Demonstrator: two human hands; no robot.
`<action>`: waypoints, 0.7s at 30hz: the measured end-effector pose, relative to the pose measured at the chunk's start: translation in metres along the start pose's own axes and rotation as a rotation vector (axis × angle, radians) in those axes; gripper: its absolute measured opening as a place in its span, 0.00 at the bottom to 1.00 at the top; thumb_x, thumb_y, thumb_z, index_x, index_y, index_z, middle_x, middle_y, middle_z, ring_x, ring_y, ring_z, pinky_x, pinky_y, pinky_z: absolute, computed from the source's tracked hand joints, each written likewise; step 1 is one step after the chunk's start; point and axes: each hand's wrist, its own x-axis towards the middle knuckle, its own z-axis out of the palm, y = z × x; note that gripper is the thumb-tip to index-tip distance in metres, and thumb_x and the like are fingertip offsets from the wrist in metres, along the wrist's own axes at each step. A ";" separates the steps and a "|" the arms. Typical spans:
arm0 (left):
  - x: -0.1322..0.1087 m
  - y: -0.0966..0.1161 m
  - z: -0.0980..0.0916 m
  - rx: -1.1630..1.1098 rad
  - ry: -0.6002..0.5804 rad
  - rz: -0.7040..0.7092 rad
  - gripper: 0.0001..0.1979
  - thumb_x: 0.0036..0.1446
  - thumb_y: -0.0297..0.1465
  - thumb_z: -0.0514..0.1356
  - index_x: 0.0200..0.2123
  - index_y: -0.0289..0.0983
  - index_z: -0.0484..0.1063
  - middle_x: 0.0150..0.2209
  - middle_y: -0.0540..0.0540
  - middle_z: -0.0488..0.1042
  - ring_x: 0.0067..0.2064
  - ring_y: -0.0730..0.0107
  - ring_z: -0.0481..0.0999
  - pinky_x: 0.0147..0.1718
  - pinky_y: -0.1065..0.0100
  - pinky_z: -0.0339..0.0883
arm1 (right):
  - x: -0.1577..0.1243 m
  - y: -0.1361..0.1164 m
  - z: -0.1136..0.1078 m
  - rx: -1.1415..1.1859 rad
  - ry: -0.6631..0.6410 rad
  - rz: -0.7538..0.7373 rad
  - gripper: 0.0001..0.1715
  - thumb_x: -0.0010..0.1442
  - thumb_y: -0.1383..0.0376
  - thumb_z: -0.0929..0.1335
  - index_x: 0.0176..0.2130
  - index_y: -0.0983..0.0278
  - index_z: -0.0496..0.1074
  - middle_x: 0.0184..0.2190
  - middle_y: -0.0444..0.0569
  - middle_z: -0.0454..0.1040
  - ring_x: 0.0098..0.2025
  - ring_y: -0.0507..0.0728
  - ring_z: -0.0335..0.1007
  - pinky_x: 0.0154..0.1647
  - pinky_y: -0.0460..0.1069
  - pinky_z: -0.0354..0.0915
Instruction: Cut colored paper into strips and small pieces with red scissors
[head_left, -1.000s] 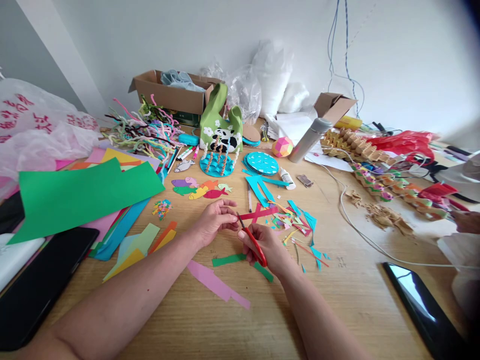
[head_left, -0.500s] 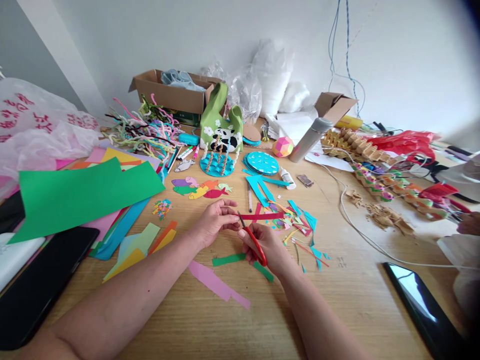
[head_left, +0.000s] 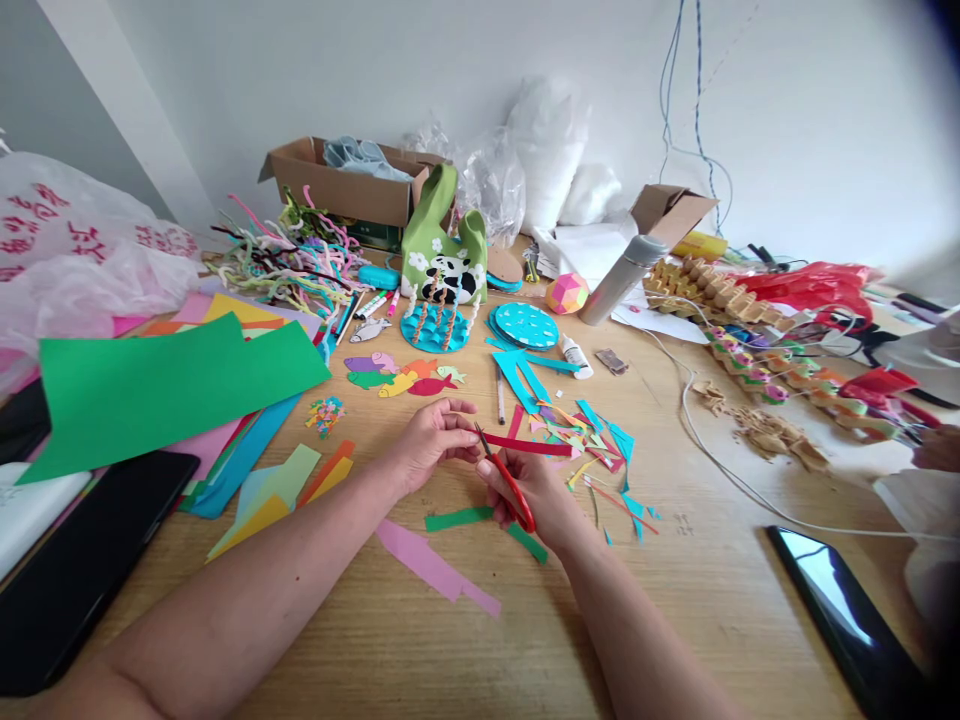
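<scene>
My left hand (head_left: 439, 443) pinches one end of a narrow red paper strip (head_left: 532, 446), which stretches off to the right. In my right hand (head_left: 529, 490) is a pair of scissors (head_left: 511, 487) with red handles, its blades at the strip close to my left fingertips. Beneath and beside my right hand lie green paper strips (head_left: 457, 519) and a pink paper piece (head_left: 435, 565). Paper fish (head_left: 405, 376) in several colours lie beyond my left hand, with a small pile of tiny coloured paper bits (head_left: 326, 416) to their left.
Coloured paper sheets (head_left: 180, 385) are stacked at left near a black phone (head_left: 97, 570). Paper scraps (head_left: 600, 440) spread right of my hands. A grey bottle (head_left: 622, 280), blue discs (head_left: 526, 326) and a panda bag (head_left: 442, 250) stand behind. Another person's hand (head_left: 937, 447) shows at far right.
The far end of the red strip has dipped slightly down and to the right. Both hands stay nearly in place, the scissors still at the strip.
</scene>
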 end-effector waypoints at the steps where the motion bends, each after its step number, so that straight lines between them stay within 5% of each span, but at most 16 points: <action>1: 0.000 0.000 0.000 -0.002 0.000 0.001 0.21 0.40 0.23 0.66 0.40 0.34 0.66 0.26 0.51 0.74 0.26 0.71 0.75 0.30 0.68 0.68 | 0.000 0.001 0.000 -0.001 -0.001 0.002 0.28 0.46 0.44 0.74 0.23 0.63 0.63 0.15 0.41 0.68 0.13 0.49 0.64 0.11 0.42 0.58; 21: 0.000 0.000 0.000 -0.021 0.004 -0.010 0.21 0.41 0.22 0.67 0.41 0.33 0.66 0.26 0.51 0.74 0.26 0.73 0.75 0.31 0.68 0.69 | 0.000 0.002 -0.001 0.023 0.025 0.007 0.29 0.44 0.45 0.75 0.24 0.64 0.64 0.15 0.42 0.69 0.14 0.50 0.65 0.13 0.43 0.61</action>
